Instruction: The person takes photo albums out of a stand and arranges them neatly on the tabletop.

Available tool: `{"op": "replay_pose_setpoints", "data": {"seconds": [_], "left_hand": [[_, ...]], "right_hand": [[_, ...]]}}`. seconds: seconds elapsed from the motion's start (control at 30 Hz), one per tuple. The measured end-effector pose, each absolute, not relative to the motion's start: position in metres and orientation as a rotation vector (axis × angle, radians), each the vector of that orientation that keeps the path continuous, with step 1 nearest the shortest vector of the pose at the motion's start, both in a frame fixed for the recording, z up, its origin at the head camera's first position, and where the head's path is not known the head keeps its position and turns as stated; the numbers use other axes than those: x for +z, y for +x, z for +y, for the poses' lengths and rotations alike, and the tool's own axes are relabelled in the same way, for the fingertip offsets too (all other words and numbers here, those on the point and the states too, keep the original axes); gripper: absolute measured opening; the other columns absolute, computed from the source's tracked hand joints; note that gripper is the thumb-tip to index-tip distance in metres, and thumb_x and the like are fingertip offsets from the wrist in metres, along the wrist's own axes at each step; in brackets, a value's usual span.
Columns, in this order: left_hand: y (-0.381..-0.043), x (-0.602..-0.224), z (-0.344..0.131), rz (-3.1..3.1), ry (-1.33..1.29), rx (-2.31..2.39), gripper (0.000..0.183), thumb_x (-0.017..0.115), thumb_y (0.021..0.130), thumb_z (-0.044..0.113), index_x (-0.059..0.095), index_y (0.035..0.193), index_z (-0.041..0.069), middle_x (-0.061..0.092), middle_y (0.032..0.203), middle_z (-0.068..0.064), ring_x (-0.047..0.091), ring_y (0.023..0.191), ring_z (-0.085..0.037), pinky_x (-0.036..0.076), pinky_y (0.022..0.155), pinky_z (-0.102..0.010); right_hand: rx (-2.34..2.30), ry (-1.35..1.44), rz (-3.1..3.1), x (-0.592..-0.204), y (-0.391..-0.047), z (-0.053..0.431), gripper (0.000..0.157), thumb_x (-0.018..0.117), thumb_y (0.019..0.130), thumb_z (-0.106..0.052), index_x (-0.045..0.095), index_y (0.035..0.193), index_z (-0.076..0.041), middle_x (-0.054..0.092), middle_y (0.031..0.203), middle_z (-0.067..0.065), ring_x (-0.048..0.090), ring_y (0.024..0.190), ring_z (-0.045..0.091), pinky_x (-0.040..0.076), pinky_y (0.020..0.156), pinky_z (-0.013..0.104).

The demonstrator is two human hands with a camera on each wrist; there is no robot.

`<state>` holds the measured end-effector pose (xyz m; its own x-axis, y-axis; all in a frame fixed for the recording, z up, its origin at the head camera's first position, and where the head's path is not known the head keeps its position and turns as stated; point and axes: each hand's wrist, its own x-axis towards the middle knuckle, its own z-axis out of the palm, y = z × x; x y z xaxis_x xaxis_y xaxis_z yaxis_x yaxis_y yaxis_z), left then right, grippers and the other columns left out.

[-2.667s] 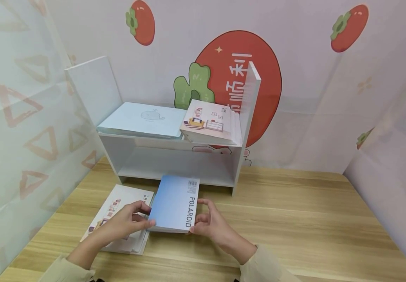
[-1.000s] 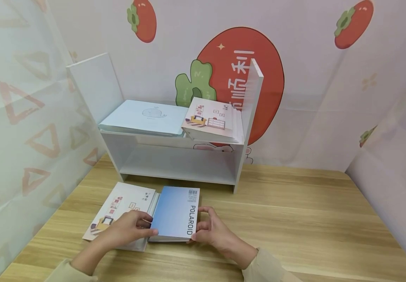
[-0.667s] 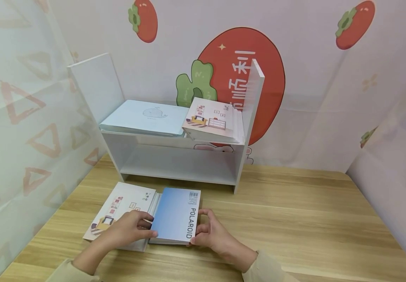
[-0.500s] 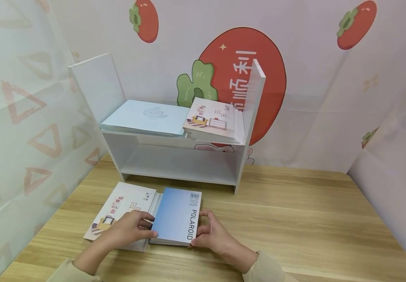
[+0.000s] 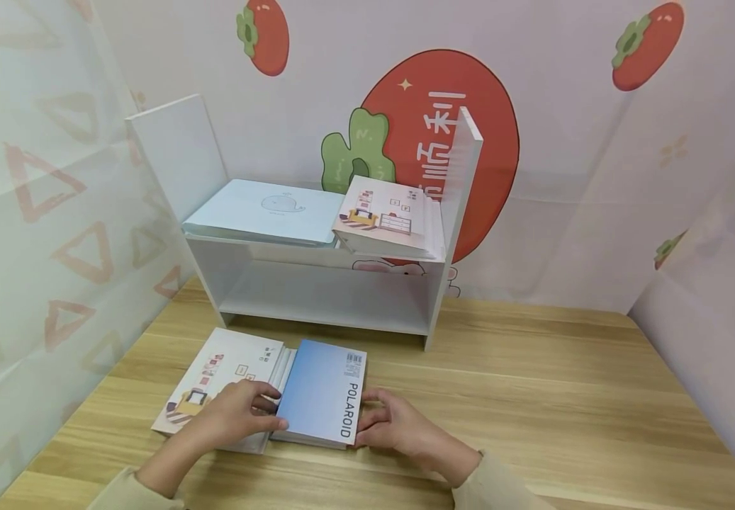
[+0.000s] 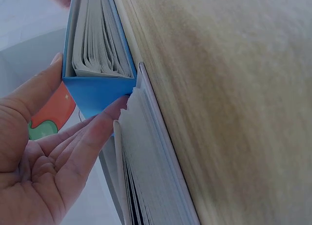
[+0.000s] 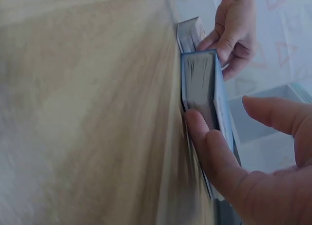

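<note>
A blue-and-white photo album (image 5: 319,397) marked POLAROID lies flat on the wooden table, spine to the left. My left hand (image 5: 236,414) holds its spine side; in the left wrist view the thumb (image 6: 51,71) touches the upper cover edge and a fingertip reaches the lower corner. At the opposite side is my right hand (image 5: 399,428). Its fingers (image 7: 197,127) touch the page edges in the right wrist view, while the thumb (image 7: 265,110) stands off the cover. Under my left forearm, beside the blue album, lies a white illustrated album (image 5: 246,354).
Behind the albums stands a white two-tier shelf (image 5: 325,297) with tall side panels. Its upper tier carries a light blue whale-print book or folder (image 5: 239,212) and a stack of illustrated albums (image 5: 386,219). Patterned cloth (image 5: 571,177) hangs around the table.
The blue album has come toward me, away from the shelf, and turned slightly beside the white album. My right thumb has lifted off the cover and that hand has shifted a little right.
</note>
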<state>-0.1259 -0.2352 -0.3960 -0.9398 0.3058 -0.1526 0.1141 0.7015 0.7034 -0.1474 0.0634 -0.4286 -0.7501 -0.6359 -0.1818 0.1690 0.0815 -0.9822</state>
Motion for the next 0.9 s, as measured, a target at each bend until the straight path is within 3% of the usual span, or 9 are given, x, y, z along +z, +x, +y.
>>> {"op": "replay_pose_setpoints", "data": {"seconds": [0.33, 0.57, 0.9], "left_hand": [[-0.127, -0.395, -0.235, 2.638, 0.338, 1.086, 0.053, 0.082, 0.082, 0.028, 0.065, 0.117, -0.008, 0.074, 0.104, -0.02, 0.073, 0.096, -0.032, 0.059, 0.079, -0.044], [-0.129, -0.396, -0.243, 2.559, 0.392, 1.164, 0.052, 0.079, 0.085, 0.024, 0.062, 0.119, -0.011, 0.074, 0.104, -0.018, 0.072, 0.095, -0.031, 0.059, 0.079, -0.04], [-0.138, -0.387, -0.247, 2.573, 0.505, 1.215, 0.046, 0.073, 0.091, 0.02, 0.06, 0.121, -0.012, 0.071, 0.109, -0.022, 0.071, 0.098, -0.032, 0.06, 0.08, -0.035]], "right_hand": [[-1.64, -0.506, 1.77, -0.426, -0.152, 0.081, 0.066, 0.066, 0.089, -0.003, 0.034, 0.144, 0.016, 0.07, 0.106, 0.025, 0.069, 0.088, 0.012, 0.052, 0.081, 0.021], [-1.641, -0.514, 1.841, -0.418, -0.161, 0.101, 0.063, 0.065, 0.091, -0.008, 0.037, 0.144, 0.01, 0.067, 0.115, 0.025, 0.07, 0.096, 0.018, 0.053, 0.085, 0.028], [-1.721, -0.507, 1.992, -0.398, -0.175, 0.127, 0.057, 0.063, 0.097, -0.014, 0.039, 0.141, 0.012, 0.066, 0.119, 0.026, 0.067, 0.102, 0.013, 0.052, 0.094, 0.033]]}}
